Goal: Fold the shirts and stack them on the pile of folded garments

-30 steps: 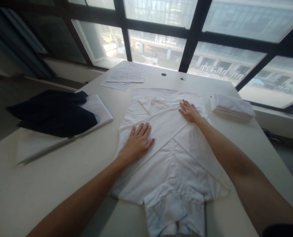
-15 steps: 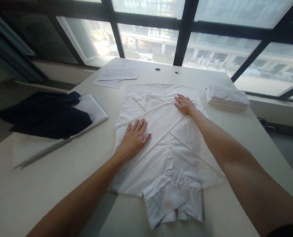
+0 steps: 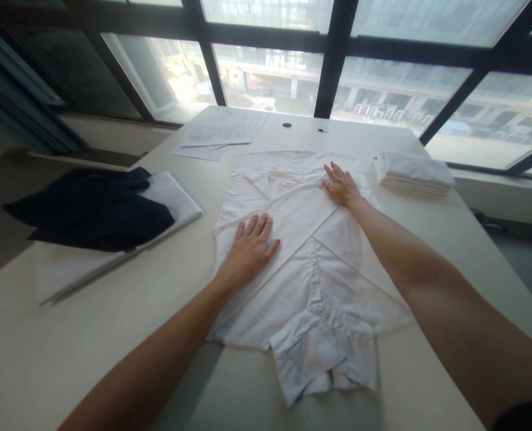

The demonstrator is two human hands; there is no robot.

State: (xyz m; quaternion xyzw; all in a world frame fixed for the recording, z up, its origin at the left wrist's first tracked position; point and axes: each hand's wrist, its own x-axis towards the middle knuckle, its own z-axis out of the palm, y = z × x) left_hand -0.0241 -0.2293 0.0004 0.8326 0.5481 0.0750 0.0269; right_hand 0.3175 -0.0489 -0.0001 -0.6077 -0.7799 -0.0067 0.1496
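The right hand (image 3: 343,188) has shifted slightly over the white shirt (image 3: 292,251) in the past half second, its fingers now wider apart, while the left hand stays pressed in the same spot; the collar (image 3: 324,353), cut by the bottom edge of the frame a second ago, now shows whole. At the upper left of the frame, a blue-grey curtain (image 3: 14,96) hangs beside the dark-framed window (image 3: 268,75). Below it, at middle left, a dark navy cloth (image 3: 99,209) lies heaped on a flat white bundle (image 3: 176,197), on a white table (image 3: 14,347). Loose printed papers (image 3: 216,134) overlap on the table's far side, left of upper centre. Near the centre, the left hand (image 3: 250,248) lies palm down on the shirt, fingers spread, its grip released. The shirt is laid out across the middle of the frame, collar toward the bottom edge, with a layer of fabric crossing it diagonally above a buttoned strip (image 3: 313,275). Right of centre and farther up, the right hand rests on the shirt near its far end, grip likewise released, fingers extended. At middle right, a neat stack of folded white cloths (image 3: 413,173) sits near the table's edge, apart from the shirt.
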